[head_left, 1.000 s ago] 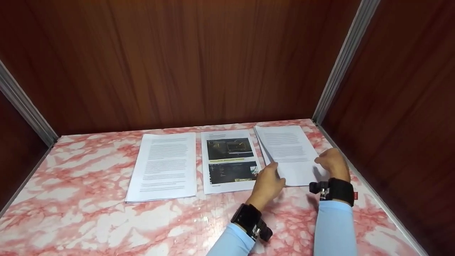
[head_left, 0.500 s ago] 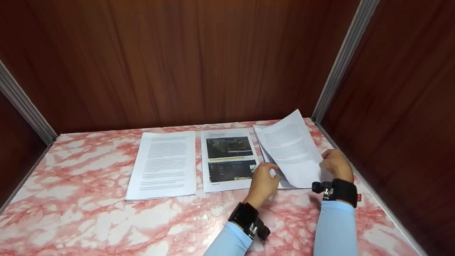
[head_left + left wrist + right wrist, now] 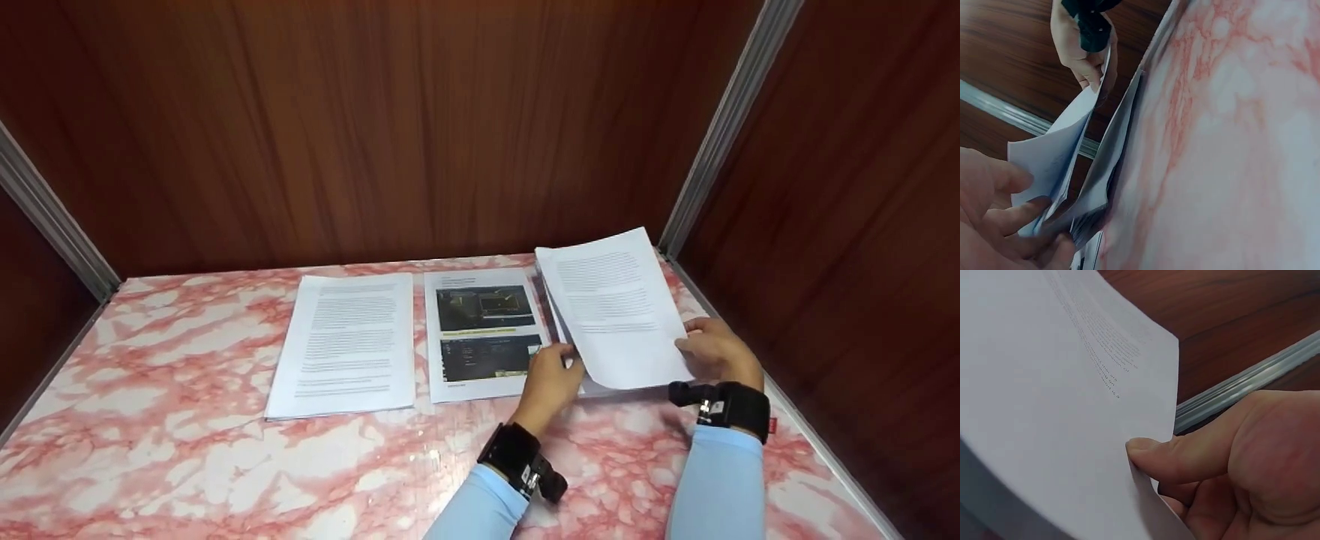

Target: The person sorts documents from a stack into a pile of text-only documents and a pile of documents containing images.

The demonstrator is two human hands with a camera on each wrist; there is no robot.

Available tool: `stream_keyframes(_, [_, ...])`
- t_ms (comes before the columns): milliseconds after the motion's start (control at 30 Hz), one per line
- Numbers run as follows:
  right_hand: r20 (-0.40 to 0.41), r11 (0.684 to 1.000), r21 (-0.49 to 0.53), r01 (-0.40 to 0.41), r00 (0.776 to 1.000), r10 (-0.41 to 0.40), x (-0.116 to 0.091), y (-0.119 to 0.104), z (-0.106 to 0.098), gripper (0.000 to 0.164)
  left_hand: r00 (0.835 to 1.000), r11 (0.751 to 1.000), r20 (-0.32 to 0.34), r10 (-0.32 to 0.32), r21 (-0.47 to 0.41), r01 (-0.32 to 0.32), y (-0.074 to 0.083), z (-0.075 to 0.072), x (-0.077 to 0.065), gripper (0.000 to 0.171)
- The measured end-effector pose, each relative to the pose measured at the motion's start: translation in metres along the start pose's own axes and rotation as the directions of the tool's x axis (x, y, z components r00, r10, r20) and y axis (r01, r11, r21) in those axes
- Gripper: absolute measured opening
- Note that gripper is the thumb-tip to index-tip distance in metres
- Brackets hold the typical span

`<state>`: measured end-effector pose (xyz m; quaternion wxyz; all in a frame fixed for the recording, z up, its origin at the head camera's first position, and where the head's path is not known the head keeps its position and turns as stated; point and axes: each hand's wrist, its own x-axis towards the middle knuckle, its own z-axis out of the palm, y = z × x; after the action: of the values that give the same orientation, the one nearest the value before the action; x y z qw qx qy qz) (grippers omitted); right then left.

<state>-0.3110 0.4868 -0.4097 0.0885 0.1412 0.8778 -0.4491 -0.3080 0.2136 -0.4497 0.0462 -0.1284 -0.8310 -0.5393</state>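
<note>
The right-hand paper stack [image 3: 622,315] has its upper sheets lifted and bowed above the sheets underneath. My right hand [image 3: 720,352] pinches the raised sheets at their right edge. In the right wrist view the thumb [image 3: 1185,453] presses on the printed face, with curled fingers behind. At the stack's lower left edge, my left hand [image 3: 551,382] holds the paper. Seen from the left wrist, its fingers [image 3: 1022,214] curl about the corner, near a gap between the raised sheets [image 3: 1053,154] and the lower sheets [image 3: 1109,146]. Its fingertips are partly hidden by paper.
Left of the hands lies a middle stack [image 3: 487,394] with two dark printed pictures. Farther left is a text-covered stack [image 3: 352,345]. All rest on a red-and-white marbled table [image 3: 315,472], enclosed by brown wood-grain panels [image 3: 375,135] with metal corner strips.
The upper sheets of the right stack have risen from lying nearly flat. My right hand has moved slightly right with their edge; my left hand has shifted a little left.
</note>
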Motion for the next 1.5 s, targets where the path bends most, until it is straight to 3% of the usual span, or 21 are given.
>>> stream_keyframes(133, [0.006,0.998,0.047,-0.031,1.0,0.031,0.0,0.0,0.002,0.035,0.998,0.997,-0.055,-0.044,-0.067,0.04,0.001,-0.003,0.001,0.022])
stream_keyframes(300, [0.059,0.978,0.19,-0.088,0.995,0.079,0.0,-0.002,0.005,0.035,0.99,0.996,-0.124,-0.066,-0.075,0.057,0.0,-0.005,0.002,0.018])
stream_keyframes(433, [0.059,0.974,0.195,-0.115,0.993,0.106,0.0,-0.004,0.006,0.046,0.986,0.994,-0.154,-0.061,-0.099,0.046,0.0,-0.006,0.004,0.018])
stream_keyframes(600, [0.064,0.972,0.195,-0.127,0.991,0.116,0.003,-0.005,0.005,0.055,0.984,0.976,-0.158,-0.081,-0.211,0.047,-0.001,-0.008,0.009,0.02])
stream_keyframes(800, [0.042,0.993,0.118,-0.029,0.999,0.024,0.007,-0.004,0.002,0.057,0.988,0.895,-0.044,-0.147,-0.432,0.114,-0.004,-0.008,0.01,0.029])
stream_keyframes(833, [0.047,0.992,0.124,-0.012,0.999,0.006,0.008,-0.004,0.002,0.056,0.987,0.869,-0.015,-0.159,-0.476,0.133,-0.004,-0.008,0.01,0.03])
stream_keyframes(1033, [0.102,0.969,0.243,0.042,0.992,-0.068,0.007,-0.004,0.003,0.052,0.98,0.802,0.086,-0.181,-0.563,0.198,-0.005,-0.008,0.011,0.036])
stream_keyframes(1167, [0.075,0.982,0.185,0.033,0.996,-0.047,0.004,-0.006,0.004,0.056,0.989,0.855,0.014,-0.15,-0.5,0.137,-0.007,-0.006,0.011,0.041])
stream_keyframes(1300, [0.033,0.995,0.086,0.051,0.998,-0.054,0.002,-0.005,0.004,0.052,0.994,0.911,-0.059,-0.093,-0.407,0.061,-0.008,-0.005,0.011,0.031])
stream_keyframes(1400, [0.044,0.993,0.103,0.051,0.997,-0.056,0.001,-0.004,0.005,0.046,0.993,0.934,-0.096,-0.069,-0.356,0.03,-0.008,-0.004,0.011,0.021])
stream_keyframes(1500, [0.067,0.987,0.154,0.043,0.996,-0.053,0.001,-0.003,0.006,0.05,0.991,0.938,-0.121,-0.06,-0.346,0.015,-0.009,-0.004,0.01,0.015])
